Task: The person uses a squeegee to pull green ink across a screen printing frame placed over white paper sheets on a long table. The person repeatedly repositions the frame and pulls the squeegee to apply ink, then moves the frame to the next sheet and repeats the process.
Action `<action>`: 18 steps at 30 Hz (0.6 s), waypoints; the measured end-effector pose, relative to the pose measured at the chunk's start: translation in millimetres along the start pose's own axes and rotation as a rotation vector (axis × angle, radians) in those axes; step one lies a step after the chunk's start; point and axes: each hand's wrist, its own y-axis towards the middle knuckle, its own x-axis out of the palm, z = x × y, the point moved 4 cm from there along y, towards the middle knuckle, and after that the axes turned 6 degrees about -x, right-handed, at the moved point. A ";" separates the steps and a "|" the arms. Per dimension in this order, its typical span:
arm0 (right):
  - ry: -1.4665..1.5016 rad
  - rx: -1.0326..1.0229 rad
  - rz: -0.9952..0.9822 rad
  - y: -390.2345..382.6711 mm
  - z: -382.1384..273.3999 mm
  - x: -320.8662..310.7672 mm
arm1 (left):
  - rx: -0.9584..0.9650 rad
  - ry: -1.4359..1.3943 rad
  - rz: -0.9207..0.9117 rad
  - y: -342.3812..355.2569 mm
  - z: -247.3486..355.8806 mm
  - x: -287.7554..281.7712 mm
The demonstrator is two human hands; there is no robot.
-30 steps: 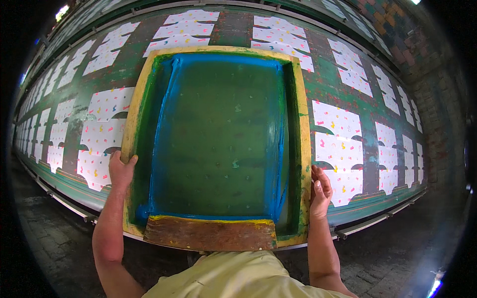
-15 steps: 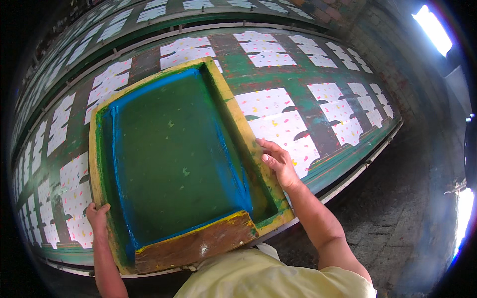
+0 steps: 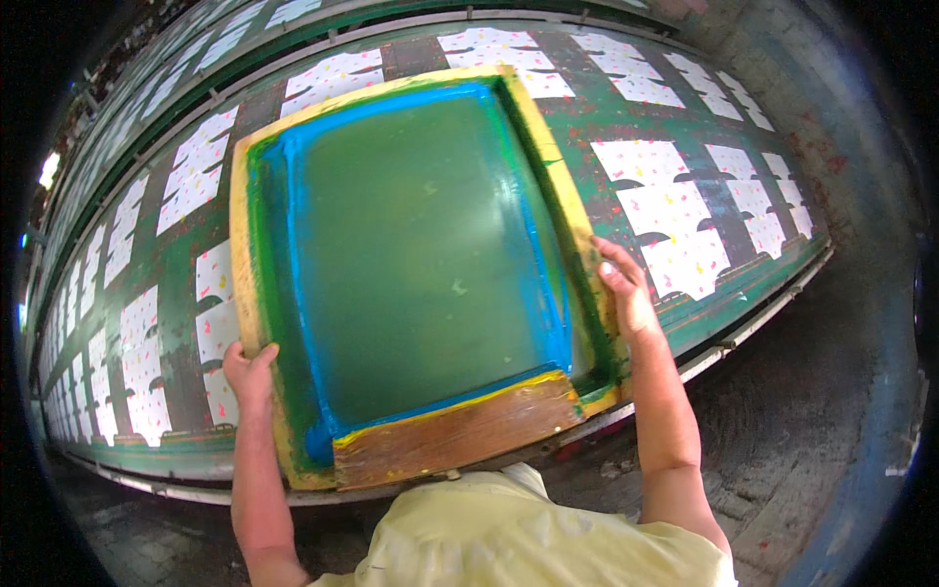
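Note:
Between my hands is a screen-printing frame [image 3: 246, 284], with yellowish wooden rims, a dark green mesh and blue ink along the mesh's edges. My left hand [image 3: 250, 374] grips the left rim, thumb over the top. On the right rim, my right hand [image 3: 629, 291] is closed around the outer edge, its thumb and fingers bent; the undersides are hidden. A brown wooden board [image 3: 460, 430] with a yellow-smeared edge lies across the near end of the frame. The frame is over the green table [image 3: 577, 186]; I cannot tell whether it touches the surface.
White cut fabric pieces [image 3: 675, 230] with small coloured prints lie in rows on the table, on both sides of the frame. A pale rail [image 3: 729, 344] runs along the near edge. Another long table [image 3: 357, 34] stands beyond. Dark floor [image 3: 782, 391] lies at the right.
The frame has shifted right along the table with both hands, now covering fabric pieces that showed beside it. More of the fabric at its left shows. The head view has shifted too.

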 end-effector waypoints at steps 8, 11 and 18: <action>0.118 -0.007 0.043 21.4 24.2 -96.9 | -0.112 0.039 0.042 -63.1 50.2 78.8; 0.201 0.009 0.035 23.7 31.9 -111.3 | -0.119 0.052 0.046 -72.8 61.1 90.7; 0.189 -0.007 -0.051 22.2 27.9 -122.0 | -0.117 0.038 0.016 -75.8 62.9 98.2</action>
